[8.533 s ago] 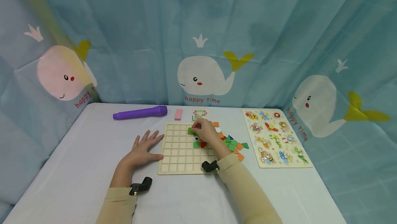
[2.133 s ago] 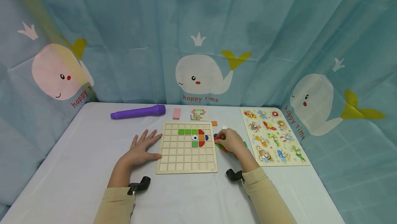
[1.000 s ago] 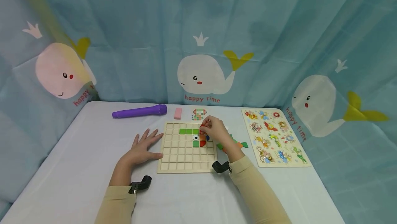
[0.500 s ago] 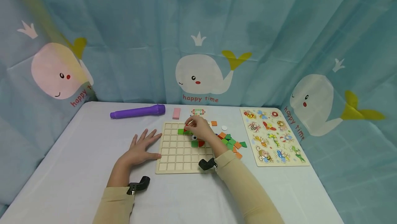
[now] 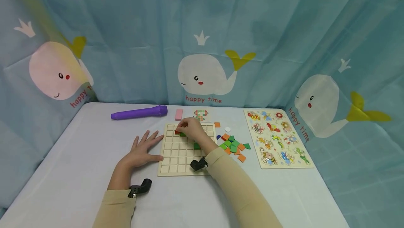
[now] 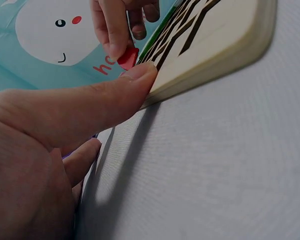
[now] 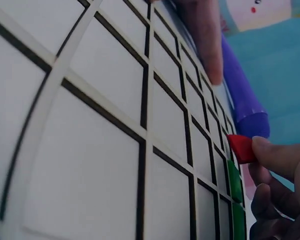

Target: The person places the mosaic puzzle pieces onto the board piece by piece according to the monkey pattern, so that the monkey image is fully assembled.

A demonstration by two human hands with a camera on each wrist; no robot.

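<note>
The wooden grid board lies flat on the table. My left hand rests at its left side with fingers spread; the left wrist view shows the thumb touching the board's edge. Over the upper part of the board, my right hand pinches a red tile with a curved edge between thumb and finger. That tile is at the left end of a row of green tiles, tilted against the grid. Another green tile sits lower on the board. My right hand and forearm hide the other placed tiles.
Loose green and orange tiles lie right of the board, near a white disc. Behind the board are a pattern card, a pink block and a purple flared stick. An insect-picture board lies at right.
Several green tiles have joined the board's upper row. My right hand took a red tile from the pile and carried it left across the board to the row's left end. My left hand stayed.
</note>
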